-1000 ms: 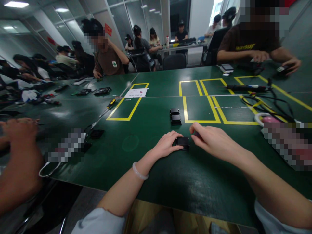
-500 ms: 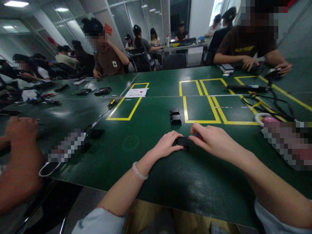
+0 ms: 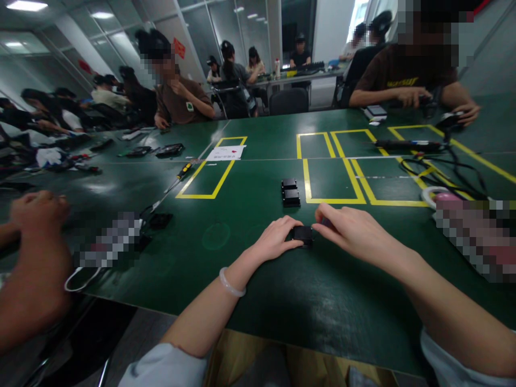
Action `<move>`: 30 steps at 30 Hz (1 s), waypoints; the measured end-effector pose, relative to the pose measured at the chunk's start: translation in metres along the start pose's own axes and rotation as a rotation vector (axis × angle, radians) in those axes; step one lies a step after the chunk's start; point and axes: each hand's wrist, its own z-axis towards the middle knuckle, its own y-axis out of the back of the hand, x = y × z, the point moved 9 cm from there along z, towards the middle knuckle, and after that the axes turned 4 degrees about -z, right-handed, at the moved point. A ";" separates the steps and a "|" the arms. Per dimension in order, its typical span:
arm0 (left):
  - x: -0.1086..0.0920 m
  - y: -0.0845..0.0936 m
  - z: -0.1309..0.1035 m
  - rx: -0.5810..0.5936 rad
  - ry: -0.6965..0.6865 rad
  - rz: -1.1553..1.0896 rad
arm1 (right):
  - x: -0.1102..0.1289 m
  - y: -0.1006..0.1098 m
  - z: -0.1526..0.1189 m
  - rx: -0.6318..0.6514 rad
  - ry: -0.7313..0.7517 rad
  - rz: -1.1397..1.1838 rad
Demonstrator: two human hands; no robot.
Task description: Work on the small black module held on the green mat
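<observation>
Hands (image 3: 303,234) either side of black block (image 3: 302,235), left touching it

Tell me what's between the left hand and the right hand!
A small black block, held by the left hand, close beside the right hand, in the head view.

Pale blue-grey sleeves (image 3: 165,365); translucent whitish bangle (image 3: 232,282).

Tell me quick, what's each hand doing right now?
Left hand: closed on the black block, gripping its left end.
Right hand: fingers curled at the block's right side; can't tell if it holds anything.
</observation>
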 end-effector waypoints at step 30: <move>-0.001 0.000 0.000 -0.001 0.013 0.011 | 0.000 0.001 0.000 -0.004 0.003 -0.006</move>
